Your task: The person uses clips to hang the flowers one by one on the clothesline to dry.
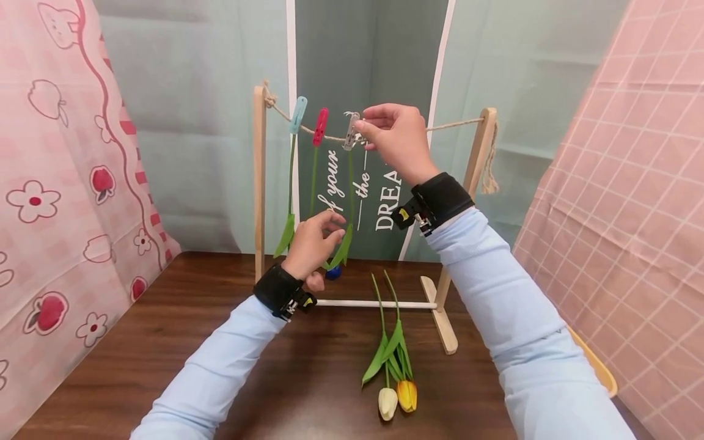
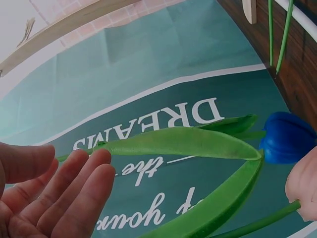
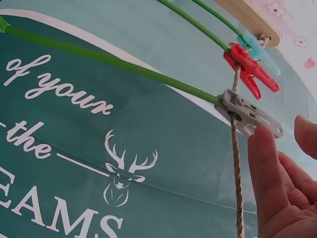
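At the back, fabric backdrop (image 1: 192,122): hung in shades of green, printed with white lettering.
Brown table (image 1: 308,379): spread below, dark and wood-grained.
Wooden stand (image 1: 260,183): set on the table, with rope (image 1: 456,124) strung between two posts.
Blue tulip (image 2: 183,143): hanging bloom-down from the rope, held at the stem end by a grey clip (image 3: 247,114).
Pink tulip (image 2: 303,186): hanging close beside, also bloom-down.
White tulip (image 1: 387,403), yellow tulip (image 1: 407,397): lying side by side on the table, with stems toward the stand.
Right hand (image 1: 400,137): raised at the grey clip, with fingers loosely extended and thumb apart; cannot tell whether touching.
Left hand (image 1: 315,243): lower, beside the blue tulip's stem and leaves, relaxed and loosely spread; cannot tell whether touching.
Red clip (image 1: 320,126), light blue clip (image 1: 299,115): fastened on the rope, pinching green stems.
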`<act>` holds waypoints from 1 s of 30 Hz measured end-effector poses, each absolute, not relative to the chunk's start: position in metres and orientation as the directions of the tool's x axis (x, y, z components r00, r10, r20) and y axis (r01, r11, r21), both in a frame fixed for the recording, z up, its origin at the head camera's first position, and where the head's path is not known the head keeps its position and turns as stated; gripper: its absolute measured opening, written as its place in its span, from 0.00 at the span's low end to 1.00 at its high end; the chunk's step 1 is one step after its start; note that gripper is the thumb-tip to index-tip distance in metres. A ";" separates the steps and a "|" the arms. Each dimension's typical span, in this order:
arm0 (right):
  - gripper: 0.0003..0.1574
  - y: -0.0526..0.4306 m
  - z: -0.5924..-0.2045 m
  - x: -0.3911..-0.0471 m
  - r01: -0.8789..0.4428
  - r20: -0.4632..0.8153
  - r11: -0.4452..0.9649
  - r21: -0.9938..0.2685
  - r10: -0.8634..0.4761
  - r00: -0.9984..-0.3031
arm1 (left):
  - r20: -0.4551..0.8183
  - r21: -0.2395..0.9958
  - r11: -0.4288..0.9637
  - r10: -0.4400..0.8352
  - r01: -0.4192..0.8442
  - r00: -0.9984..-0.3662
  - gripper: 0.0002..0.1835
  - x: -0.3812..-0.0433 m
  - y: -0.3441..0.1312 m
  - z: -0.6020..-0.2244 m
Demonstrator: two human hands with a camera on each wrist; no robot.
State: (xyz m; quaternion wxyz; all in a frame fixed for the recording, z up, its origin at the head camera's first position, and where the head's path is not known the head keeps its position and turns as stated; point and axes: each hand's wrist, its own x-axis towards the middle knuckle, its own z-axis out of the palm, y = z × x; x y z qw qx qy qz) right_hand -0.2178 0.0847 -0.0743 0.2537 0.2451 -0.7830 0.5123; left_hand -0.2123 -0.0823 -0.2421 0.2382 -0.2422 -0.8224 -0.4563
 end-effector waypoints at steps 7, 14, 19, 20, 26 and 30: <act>0.20 0.092 -0.080 -0.213 -0.685 0.685 0.316 -0.657 -0.128 -0.717 | 0.603 0.651 0.461 0.170 0.603 -0.780 0.08 -0.209 -0.084 -0.244; 0.18 0.097 -0.089 -0.207 -0.704 0.703 0.288 -0.649 -0.125 -0.700 | 0.594 0.665 0.443 0.175 0.601 -0.785 0.08 -0.206 -0.087 -0.247; 0.18 0.101 -0.097 -0.204 -0.709 0.703 0.273 -0.650 -0.138 -0.698 | 0.583 0.676 0.435 0.180 0.595 -0.793 0.08 -0.202 -0.089 -0.249; 0.19 0.101 -0.099 -0.204 -0.710 0.703 0.270 -0.650 -0.141 -0.697 | 0.580 0.676 0.437 0.180 0.593 -0.794 0.08 -0.201 -0.089 -0.249; 0.17 0.108 -0.110 -0.200 -0.711 0.700 0.253 -0.656 -0.148 -0.698 | 0.577 0.664 0.464 0.181 0.586 -0.796 0.08 -0.195 -0.091 -0.252; 0.17 0.112 -0.119 -0.197 -0.708 0.695 0.238 -0.665 -0.147 -0.703 | 0.560 0.664 0.480 0.189 0.573 -0.807 0.08 -0.190 -0.094 -0.256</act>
